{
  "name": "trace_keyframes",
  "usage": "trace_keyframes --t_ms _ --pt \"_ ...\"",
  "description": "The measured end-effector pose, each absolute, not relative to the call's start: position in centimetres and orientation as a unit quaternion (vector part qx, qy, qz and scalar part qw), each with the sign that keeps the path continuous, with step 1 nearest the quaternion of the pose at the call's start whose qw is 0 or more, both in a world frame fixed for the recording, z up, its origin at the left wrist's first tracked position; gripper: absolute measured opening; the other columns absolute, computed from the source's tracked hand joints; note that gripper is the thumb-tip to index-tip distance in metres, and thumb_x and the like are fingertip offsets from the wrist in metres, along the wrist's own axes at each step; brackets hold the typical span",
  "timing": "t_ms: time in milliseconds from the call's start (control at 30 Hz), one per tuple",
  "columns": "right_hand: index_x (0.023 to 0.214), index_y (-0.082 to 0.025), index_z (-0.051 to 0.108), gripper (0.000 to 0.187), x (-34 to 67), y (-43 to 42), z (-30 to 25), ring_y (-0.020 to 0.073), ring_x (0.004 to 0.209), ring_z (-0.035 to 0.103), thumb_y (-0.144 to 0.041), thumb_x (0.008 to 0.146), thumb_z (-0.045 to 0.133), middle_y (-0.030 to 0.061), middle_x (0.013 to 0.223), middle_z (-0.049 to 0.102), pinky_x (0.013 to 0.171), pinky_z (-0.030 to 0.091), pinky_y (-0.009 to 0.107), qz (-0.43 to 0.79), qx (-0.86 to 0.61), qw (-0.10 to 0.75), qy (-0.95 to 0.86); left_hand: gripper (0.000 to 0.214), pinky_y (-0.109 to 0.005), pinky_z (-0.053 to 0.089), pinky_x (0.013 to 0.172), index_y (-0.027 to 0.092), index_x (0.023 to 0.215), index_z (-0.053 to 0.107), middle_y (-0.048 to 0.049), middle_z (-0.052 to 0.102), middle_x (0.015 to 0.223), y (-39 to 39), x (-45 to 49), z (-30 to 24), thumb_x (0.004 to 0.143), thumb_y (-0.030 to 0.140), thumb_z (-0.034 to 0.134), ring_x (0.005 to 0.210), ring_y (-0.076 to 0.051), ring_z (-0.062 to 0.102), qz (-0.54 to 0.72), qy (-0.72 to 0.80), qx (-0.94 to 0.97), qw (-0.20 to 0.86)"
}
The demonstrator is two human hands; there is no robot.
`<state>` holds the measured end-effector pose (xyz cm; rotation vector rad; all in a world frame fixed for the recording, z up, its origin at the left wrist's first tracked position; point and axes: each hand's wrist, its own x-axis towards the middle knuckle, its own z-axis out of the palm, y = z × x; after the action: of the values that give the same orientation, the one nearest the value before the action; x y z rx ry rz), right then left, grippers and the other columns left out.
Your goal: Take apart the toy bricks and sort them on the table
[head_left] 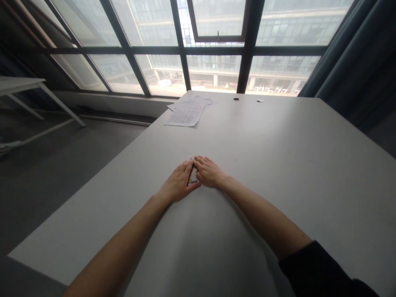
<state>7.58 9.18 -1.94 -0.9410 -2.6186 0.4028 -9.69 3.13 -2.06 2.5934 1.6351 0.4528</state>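
Note:
Both my hands meet around a small flat whitish piece with yellow and blue marks (194, 177), perhaps a card or a little packet, low on the white table (198, 231). My left hand (178, 180) covers its left side; the fingers lie together along that edge and the thumb reaches across the near end. From the right, my right hand (209, 172) closes over its far and right parts with bent fingers. Only a narrow strip of the piece shows between the hands, so its exact kind cannot be made out.
Printed paper sheets (185, 114) lie overlapping at the table's far left. Two round cable holes (236, 99) sit near the far edge. Beyond stand large framed windows (213, 68), with a dark curtain (349, 62) on the right. Another white table (21, 84) is at left.

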Motion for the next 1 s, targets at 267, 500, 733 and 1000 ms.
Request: trace_keyframes --t_ms 267,500,733,1000 --pt "0.125 -0.008 0.049 0.04 5.1 9.6 -1.6 0.0213 0.118 0.054 -0.011 0.087 0.038 0.0151 0.125 0.06 0.108 0.035 0.038 0.196 -0.349 0.215 -0.891 0.098 -0.048 0.026 0.115 0.007 0.148 0.007 -0.0254 0.022 0.153 3.4 -9.1 -2.4 0.08 0.053 0.06 0.142 -0.033 0.023 0.198 0.556 0.806 0.044" --pt "0.133 -0.014 0.045 0.044 7.3 9.0 -1.0 0.0203 0.128 0.047 -0.021 0.09 0.043 0.0101 0.135 0.056 0.111 0.032 0.038 0.202 -0.363 0.228 -0.881 0.089 -0.047 0.026 0.115 0.005 0.147 0.02 -0.0239 0.026 0.152 4.1 -9.0 -2.4 0.083 0.057 0.055 0.142 -0.032 0.025 0.184 0.573 0.799 0.02" --pt "0.144 -0.008 0.035 0.063 11.9 7.5 -1.8 0.029 0.142 0.024 -0.048 0.095 0.038 0.0174 0.15 0.035 0.116 0.016 0.048 0.083 -0.338 0.123 -0.93 0.064 -0.049 0.026 0.114 0.01 0.138 0.042 -0.0167 0.041 0.146 5.3 -8.9 -2.2 0.09 0.053 0.044 0.139 -0.032 0.03 0.13 0.576 0.807 0.002" --pt "0.147 -0.011 0.03 0.061 9.9 9.0 -1.5 0.0291 0.142 0.024 -0.048 0.098 0.029 0.0141 0.153 0.03 0.115 0.017 0.052 0.085 -0.346 0.1 -0.929 0.047 -0.041 0.039 0.108 0.014 0.128 0.048 -0.0135 0.054 0.131 5.0 -9.0 -1.9 0.088 0.039 0.05 0.124 -0.026 0.048 0.258 0.569 0.78 0.013"
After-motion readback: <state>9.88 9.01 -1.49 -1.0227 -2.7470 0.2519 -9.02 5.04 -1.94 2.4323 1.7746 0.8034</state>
